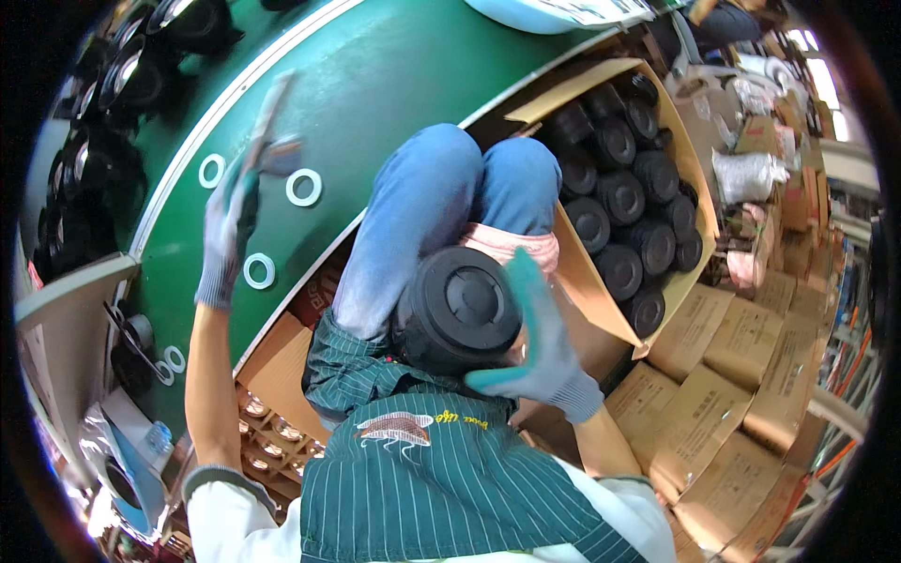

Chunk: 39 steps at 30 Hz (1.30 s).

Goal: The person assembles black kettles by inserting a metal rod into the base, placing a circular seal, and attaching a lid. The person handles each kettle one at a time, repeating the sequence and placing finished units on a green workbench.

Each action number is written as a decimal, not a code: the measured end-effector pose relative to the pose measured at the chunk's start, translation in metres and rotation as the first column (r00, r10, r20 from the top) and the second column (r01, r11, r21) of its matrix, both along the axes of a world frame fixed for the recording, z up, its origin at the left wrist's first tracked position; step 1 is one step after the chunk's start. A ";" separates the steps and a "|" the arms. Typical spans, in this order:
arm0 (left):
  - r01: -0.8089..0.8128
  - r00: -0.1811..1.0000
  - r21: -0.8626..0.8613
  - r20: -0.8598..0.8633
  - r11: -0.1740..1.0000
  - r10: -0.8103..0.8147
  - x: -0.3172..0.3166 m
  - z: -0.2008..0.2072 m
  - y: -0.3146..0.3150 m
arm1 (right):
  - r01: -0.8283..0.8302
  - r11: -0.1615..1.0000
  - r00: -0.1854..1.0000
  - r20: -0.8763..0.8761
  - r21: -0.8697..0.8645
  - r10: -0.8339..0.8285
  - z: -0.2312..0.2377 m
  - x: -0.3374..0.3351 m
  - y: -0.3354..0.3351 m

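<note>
Brightly lit; window (823,80) glaring upper right; left hand (225,225) motion-blurred; edges bent, rim black.

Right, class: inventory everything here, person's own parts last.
Worktop: one, green, upper left
Rings: five visible, white, left
Blurred item: one, greyish, upper left
Basin: one, blue, top
Round part: one, black, lap
Open carton: one, brown, right
Packed parts: many, black, in carton
Stacked boxes: many, brown, far right
Round items: several, black, far left
Apron: one, green, torso
Trousers: one, blue, centre
Left hand: one, grey glove, over worktop
Right hand: one, grey glove, beside part
</note>
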<state>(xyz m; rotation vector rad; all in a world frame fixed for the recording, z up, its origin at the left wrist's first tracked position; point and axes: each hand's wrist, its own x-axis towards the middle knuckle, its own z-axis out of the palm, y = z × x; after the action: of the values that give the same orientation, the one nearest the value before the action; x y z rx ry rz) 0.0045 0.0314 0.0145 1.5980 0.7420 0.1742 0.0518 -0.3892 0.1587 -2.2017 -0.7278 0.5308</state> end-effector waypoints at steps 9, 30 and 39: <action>0.107 0.929 0.838 -0.276 0.535 0.247 -0.082 -0.004 0.050 | -0.002 0.987 1.000 0.014 0.161 0.000 0.011 -0.003 0.036; -0.140 0.985 0.766 0.170 0.627 0.013 0.216 0.109 0.116 | 0.654 0.723 0.045 -0.966 0.222 0.256 -0.116 0.252 0.392; -0.167 0.969 0.982 0.180 -0.088 0.169 0.241 0.113 0.189 | 0.763 0.583 -0.037 -0.881 0.279 0.471 -0.147 0.337 0.513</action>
<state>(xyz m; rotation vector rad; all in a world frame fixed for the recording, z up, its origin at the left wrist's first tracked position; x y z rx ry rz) 0.2458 0.2200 0.1271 2.9743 0.8371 1.2192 0.3888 0.1238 0.0118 -0.4137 0.2915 1.1673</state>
